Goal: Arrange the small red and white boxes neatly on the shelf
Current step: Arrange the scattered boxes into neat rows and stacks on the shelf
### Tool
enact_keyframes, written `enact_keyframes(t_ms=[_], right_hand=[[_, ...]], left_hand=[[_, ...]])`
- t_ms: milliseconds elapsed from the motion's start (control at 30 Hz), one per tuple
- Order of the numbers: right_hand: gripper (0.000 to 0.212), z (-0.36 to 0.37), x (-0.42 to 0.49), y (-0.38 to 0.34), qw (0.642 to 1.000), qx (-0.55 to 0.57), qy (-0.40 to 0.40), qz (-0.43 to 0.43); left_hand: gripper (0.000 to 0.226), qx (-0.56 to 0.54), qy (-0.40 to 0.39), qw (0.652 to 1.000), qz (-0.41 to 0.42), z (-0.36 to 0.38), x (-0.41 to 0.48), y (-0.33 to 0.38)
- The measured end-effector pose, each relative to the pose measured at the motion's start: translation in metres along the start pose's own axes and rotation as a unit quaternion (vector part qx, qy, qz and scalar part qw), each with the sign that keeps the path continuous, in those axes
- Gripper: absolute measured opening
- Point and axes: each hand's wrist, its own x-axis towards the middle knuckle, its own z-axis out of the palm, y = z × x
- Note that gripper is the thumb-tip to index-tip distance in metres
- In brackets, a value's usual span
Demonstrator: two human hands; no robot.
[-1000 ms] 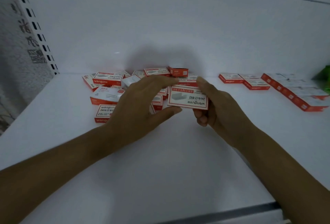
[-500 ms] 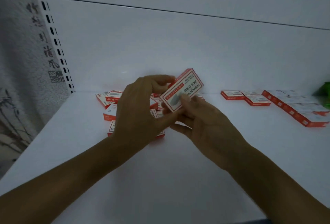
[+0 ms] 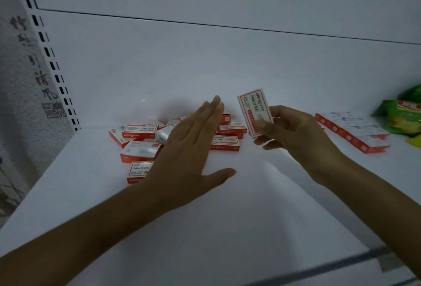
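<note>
**Handover finished, placing next**

Shared between the two half a second ago; now let go by the left hand [image 3: 189, 149], fingers straight and flat above the loose pile [image 3: 141, 146] at far left of the shelf [image 3: 227, 228]. Pinching the box [image 3: 254, 112] on end in the right hand [image 3: 296, 135], clear of the shelf. Probably bound for the neat row [image 3: 350, 130] at right. Hiding part of the pile behind the left hand; green packet [image 3: 405, 119] cut off at the edge.

Red and white boxes [image 3: 224, 142], white shelf [image 3: 227, 228], green packet [image 3: 403, 119], grey patterned wall [image 3: 20, 94]
</note>
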Motion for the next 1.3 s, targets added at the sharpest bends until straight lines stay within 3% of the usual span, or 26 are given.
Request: enact_keyframes(t_ms=[233, 433, 567, 733, 933, 1033, 1100, 1300], right_hand=[[0.037, -0.06, -0.007, 0.015, 0.991, -0.085, -0.107, 0.01], [0.038, -0.105, 0.001, 0.035, 0.988, -0.056, -0.146, -0.01], [0.047, -0.132, 0.006, 0.053, 0.982, -0.086, -0.168, -0.033], [0.044, -0.149, 0.019, 0.093, 0.926, -0.33, -0.138, -0.118], [0.059, -0.157, 0.037, 0.129, 0.884, -0.402, -0.202, -0.126], [0.043, -0.159, 0.029, 0.127, 0.854, -0.43, -0.167, -0.241], [0.037, -0.159, 0.018, 0.123, 0.828, -0.452, -0.193, -0.27], [0.059, -0.16, 0.038, 0.127, 0.807, -0.48, -0.273, -0.211]], left_hand=[[0.086, -0.054, 0.007, 0.998, 0.022, 0.013, 0.039, 0.03], [0.06, -0.034, 0.017, 0.996, 0.083, 0.037, 0.079, 0.062], [0.046, 0.008, 0.028, 0.997, 0.072, 0.055, 0.097, 0.08], [0.052, 0.046, -0.003, 0.999, 0.017, 0.088, 0.107, 0.1], [0.08, -0.013, -0.064, 0.994, -0.088, 0.129, 0.109, 0.121], [0.085, 0.012, -0.068, 0.992, -0.11, 0.147, 0.114, 0.122], [0.088, 0.03, -0.087, 0.989, -0.119, 0.156, 0.111, 0.117], [0.088, 0.008, -0.099, 0.983, -0.153, 0.164, 0.106, 0.112]])
